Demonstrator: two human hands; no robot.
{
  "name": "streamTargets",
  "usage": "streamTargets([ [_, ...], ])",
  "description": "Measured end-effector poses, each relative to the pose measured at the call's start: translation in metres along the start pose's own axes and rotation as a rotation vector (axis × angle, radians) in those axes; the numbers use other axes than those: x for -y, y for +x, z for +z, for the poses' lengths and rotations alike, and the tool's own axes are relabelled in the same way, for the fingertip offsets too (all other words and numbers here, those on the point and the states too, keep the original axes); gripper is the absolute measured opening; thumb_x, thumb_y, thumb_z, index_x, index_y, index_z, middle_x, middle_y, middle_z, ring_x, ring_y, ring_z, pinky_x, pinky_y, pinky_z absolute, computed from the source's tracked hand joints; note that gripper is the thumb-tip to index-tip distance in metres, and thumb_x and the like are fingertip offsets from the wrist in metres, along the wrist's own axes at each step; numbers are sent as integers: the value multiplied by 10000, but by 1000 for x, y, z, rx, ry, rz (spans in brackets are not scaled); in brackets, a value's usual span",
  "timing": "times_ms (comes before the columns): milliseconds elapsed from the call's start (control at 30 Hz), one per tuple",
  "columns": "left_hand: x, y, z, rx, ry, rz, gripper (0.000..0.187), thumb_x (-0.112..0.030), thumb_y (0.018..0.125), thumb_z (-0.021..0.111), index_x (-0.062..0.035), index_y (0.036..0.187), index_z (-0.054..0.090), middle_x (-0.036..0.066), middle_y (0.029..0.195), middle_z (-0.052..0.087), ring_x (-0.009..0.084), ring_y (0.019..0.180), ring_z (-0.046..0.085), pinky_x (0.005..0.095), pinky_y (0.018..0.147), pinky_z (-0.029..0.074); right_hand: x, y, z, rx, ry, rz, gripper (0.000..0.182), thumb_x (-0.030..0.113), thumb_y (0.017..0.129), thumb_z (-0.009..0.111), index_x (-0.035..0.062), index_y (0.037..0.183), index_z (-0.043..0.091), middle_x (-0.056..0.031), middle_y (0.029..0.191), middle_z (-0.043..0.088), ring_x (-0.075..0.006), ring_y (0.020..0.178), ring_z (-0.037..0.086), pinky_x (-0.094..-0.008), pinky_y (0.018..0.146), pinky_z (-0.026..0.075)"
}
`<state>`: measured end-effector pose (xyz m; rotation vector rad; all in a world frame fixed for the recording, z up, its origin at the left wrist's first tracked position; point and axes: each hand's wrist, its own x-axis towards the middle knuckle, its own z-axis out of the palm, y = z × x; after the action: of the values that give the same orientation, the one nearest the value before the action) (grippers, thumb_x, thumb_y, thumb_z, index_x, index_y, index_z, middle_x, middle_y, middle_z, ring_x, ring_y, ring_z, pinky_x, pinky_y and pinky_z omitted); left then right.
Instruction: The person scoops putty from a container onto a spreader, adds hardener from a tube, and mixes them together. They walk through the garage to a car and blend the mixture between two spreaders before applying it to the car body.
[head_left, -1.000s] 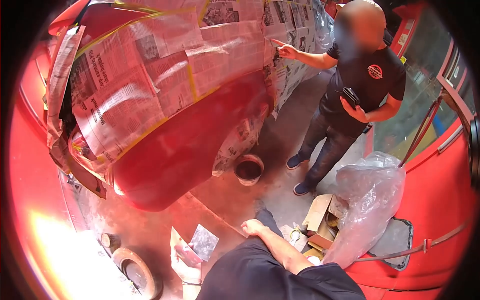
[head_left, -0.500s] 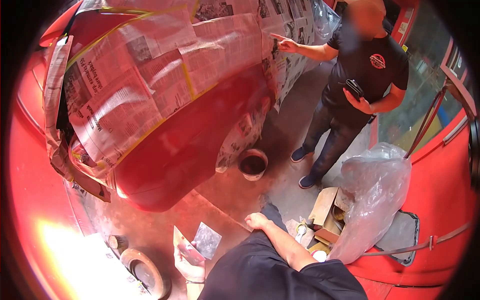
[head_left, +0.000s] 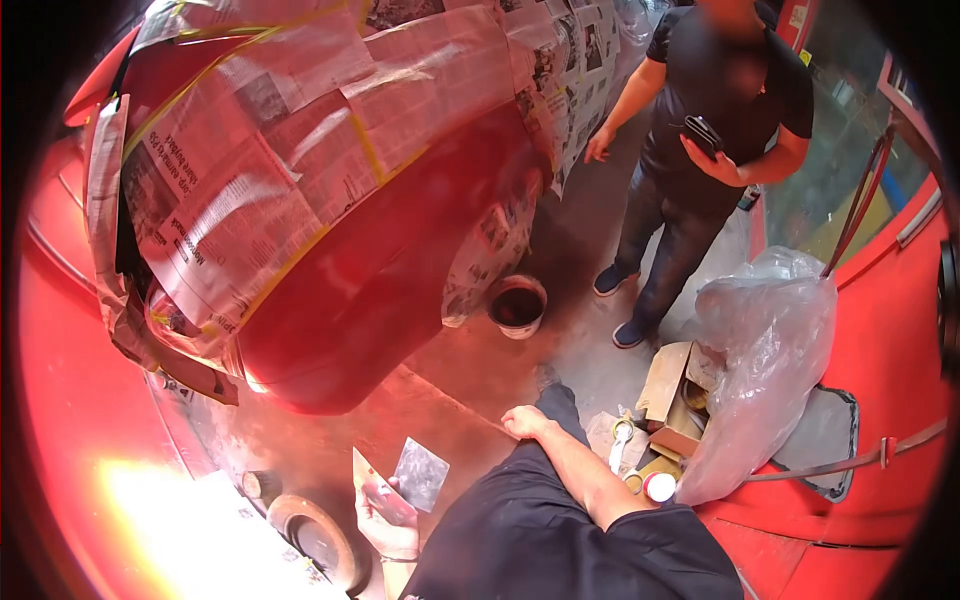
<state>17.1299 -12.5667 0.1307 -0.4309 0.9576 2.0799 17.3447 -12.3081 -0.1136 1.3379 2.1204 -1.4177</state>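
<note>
My left hand (head_left: 385,528) is closed on two thin flat pieces, a pinkish one (head_left: 380,488) and a grey, smudged one (head_left: 421,474), which stand angled apart. My right hand (head_left: 522,422) rests at my knee, its fingers curled in, with no object showing in it. Beyond my hands is the bare red panel (head_left: 370,290) of a vehicle. Newspaper (head_left: 270,180) with yellow tape masks the area above the panel.
A co-worker (head_left: 700,150) stands at the upper right, holding a dark object. A bucket (head_left: 517,306) sits on the floor. Near my right side are a cardboard box (head_left: 668,385), clear plastic sheeting (head_left: 770,350) and a white-lidded can (head_left: 659,487). A round ring-like object (head_left: 318,535) lies lower left.
The co-worker's outstretched arm has dropped from the newspaper to their side, and their head has lowered. The view has shifted slightly. My hands keep their poses.
</note>
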Motion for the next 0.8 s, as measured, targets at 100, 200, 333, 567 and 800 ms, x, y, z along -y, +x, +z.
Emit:
streamTargets([
  [100,-6,1,-10,24,-14,-36,281,-338,1039,582,-132,1210,671,42,1001,712,244,954,708,432,964,538,8,-4,-5,4,-17,-35,423,264,918,597,121,1287,745,-137,1142,782,-265,1087,739,-380,988,560],
  [200,-5,1,-14,19,-8,-11,280,-337,1039,583,-131,1204,674,48,1010,719,250,951,714,423,956,546,7,13,-6,11,147,-54,404,243,937,621,91,1293,737,-99,1046,794,-214,926,755,-357,846,589],
  [333,4,-3,-7,-15,-12,12,260,-326,1043,578,-128,1177,680,52,991,725,253,927,718,399,927,557,27,78,-68,-19,799,-183,592,102,997,564,51,1573,438,-46,831,734,-112,590,639,-273,521,499],
  [567,28,-10,1,-62,6,116,270,-344,1056,547,-143,1148,702,21,972,739,229,932,719,359,847,567,169,129,-349,-269,985,-401,712,98,991,473,233,1671,309,16,780,551,-106,551,468,-267,495,427],
  [800,60,-15,45,-238,-14,264,347,-416,1082,497,-184,1211,723,-37,1033,745,164,995,706,309,504,530,199,181,-440,-176,939,-424,746,75,963,507,229,1669,323,4,694,540,-82,504,393,-265,476,363],
])
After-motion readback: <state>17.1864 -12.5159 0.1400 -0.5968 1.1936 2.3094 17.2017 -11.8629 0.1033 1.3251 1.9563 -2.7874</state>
